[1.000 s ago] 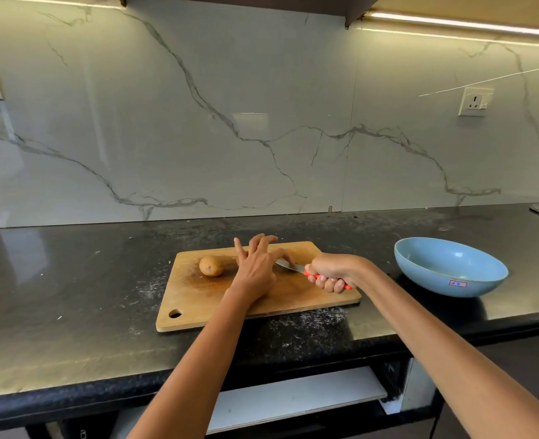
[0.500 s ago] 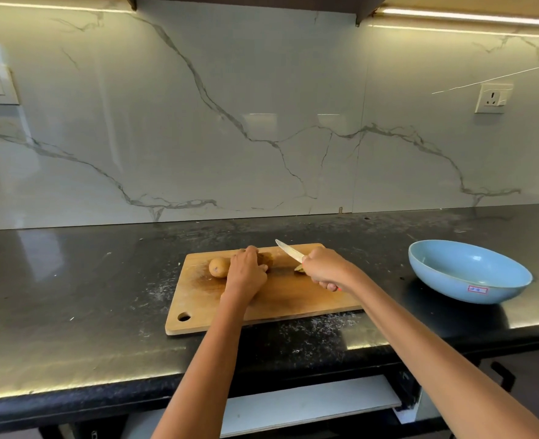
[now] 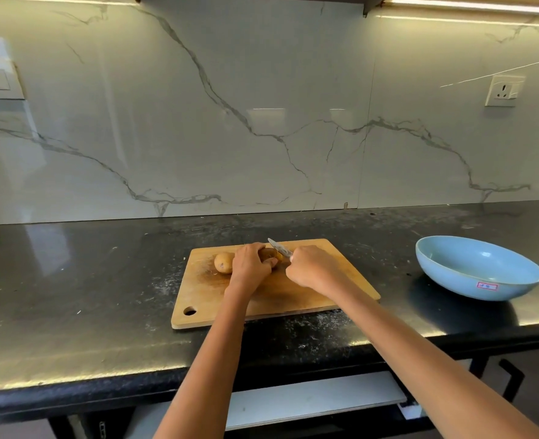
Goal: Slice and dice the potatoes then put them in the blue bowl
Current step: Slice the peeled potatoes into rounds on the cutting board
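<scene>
1. On the far half of the board, the left hand [image 3: 251, 263] curls over a brown potato [image 3: 269, 254] and holds it down; only the right end of this potato shows past the fingers.
2. Just beside it, the right hand [image 3: 312, 267] is closed around the handle of a small knife with a silver blade [image 3: 279, 247]. The blade points up and away to the left, and its lower part meets the held potato.
3. A second whole brown potato [image 3: 224, 263] lies touching the left side of the left hand.
4. Both potatoes rest on the rectangular light wooden cutting board [image 3: 309, 299], which has a round hole in its near left corner.
5. The board lies on a black stone counter [image 3: 71, 296] with pale dusty marks.
6. Well apart to the right stands the round blue bowl [image 3: 480, 267], with a small red sticker on its near side.
7. Behind the counter rises a white marble wall [image 3: 198, 122] with grey veins, and a white socket [image 3: 504, 90] sits at its right.
</scene>
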Action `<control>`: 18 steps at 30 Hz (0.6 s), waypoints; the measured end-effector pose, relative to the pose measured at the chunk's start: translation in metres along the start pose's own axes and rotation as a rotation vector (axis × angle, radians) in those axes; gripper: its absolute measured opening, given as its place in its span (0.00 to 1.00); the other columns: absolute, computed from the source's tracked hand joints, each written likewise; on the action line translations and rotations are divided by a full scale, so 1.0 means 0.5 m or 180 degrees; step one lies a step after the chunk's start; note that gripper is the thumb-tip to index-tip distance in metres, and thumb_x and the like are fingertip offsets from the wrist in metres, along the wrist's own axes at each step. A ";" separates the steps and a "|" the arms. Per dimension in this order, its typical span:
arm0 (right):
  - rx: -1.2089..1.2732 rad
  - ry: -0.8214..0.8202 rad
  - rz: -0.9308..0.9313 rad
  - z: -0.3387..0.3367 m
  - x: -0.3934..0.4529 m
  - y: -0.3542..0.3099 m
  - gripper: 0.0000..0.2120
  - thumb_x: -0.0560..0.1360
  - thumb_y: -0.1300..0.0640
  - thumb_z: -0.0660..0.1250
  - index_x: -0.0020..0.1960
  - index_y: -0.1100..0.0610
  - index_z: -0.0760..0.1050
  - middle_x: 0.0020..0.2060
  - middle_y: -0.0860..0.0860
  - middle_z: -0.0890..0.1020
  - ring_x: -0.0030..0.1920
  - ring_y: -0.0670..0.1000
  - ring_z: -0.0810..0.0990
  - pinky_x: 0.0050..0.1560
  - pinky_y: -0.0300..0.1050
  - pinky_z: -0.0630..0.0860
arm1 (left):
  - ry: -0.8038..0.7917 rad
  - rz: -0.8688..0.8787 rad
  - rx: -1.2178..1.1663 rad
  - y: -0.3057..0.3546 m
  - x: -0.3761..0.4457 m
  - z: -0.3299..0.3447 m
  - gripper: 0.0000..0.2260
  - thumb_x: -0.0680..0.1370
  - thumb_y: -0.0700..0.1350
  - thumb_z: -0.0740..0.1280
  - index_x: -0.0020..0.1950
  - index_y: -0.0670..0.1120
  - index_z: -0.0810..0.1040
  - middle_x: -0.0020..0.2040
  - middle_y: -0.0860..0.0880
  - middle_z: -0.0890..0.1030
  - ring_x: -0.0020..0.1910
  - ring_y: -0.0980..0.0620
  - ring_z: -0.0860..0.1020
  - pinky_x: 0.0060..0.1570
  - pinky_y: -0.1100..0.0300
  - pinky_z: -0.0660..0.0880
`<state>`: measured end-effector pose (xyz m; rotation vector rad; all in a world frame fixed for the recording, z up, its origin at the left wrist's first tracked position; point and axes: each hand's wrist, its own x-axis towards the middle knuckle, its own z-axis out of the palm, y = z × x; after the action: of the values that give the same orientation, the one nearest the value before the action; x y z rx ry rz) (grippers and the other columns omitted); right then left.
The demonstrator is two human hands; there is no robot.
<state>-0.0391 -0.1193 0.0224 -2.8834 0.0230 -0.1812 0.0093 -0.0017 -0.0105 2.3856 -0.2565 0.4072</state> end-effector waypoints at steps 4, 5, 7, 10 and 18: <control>-0.0219 0.0323 0.0013 0.019 -0.002 -0.019 0.08 0.79 0.59 0.55 0.45 0.59 0.72 0.32 0.50 0.70 0.30 0.47 0.67 0.26 0.38 0.61 | 0.0018 -0.0034 -0.0086 -0.003 0.001 -0.002 0.09 0.75 0.44 0.69 0.50 0.41 0.80 0.42 0.45 0.81 0.40 0.53 0.73 0.30 0.67 0.62; -0.0250 0.0383 0.0007 0.025 0.001 -0.027 0.09 0.80 0.59 0.55 0.49 0.59 0.74 0.35 0.51 0.72 0.32 0.48 0.69 0.26 0.38 0.61 | 0.0038 -0.0074 -0.0082 -0.003 -0.001 -0.002 0.07 0.74 0.44 0.69 0.46 0.40 0.80 0.39 0.46 0.79 0.38 0.52 0.72 0.28 0.68 0.61; -0.0281 0.0455 0.0030 0.035 0.010 -0.041 0.12 0.81 0.59 0.55 0.57 0.61 0.74 0.44 0.54 0.78 0.37 0.50 0.72 0.27 0.39 0.63 | 0.0125 -0.0147 -0.0110 -0.002 -0.003 -0.001 0.09 0.74 0.43 0.69 0.35 0.42 0.74 0.33 0.49 0.75 0.35 0.52 0.71 0.27 0.68 0.59; -0.0366 0.0477 0.0033 0.039 0.015 -0.049 0.13 0.81 0.59 0.54 0.59 0.62 0.74 0.51 0.56 0.80 0.42 0.52 0.76 0.36 0.41 0.70 | 0.0208 -0.0115 -0.0142 0.001 -0.008 0.000 0.13 0.74 0.42 0.70 0.31 0.46 0.71 0.30 0.51 0.73 0.31 0.55 0.69 0.26 0.67 0.60; -0.0322 0.0268 0.0026 0.035 0.016 -0.045 0.13 0.81 0.59 0.55 0.60 0.61 0.73 0.54 0.56 0.78 0.51 0.53 0.78 0.42 0.42 0.70 | 0.0292 0.0003 -0.0151 0.005 -0.013 0.005 0.04 0.72 0.40 0.69 0.38 0.41 0.77 0.34 0.47 0.76 0.35 0.52 0.71 0.28 0.67 0.60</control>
<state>-0.0287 -0.0935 0.0120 -2.9740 0.0609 -0.3084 0.0032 -0.0049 -0.0131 2.3136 -0.2228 0.5042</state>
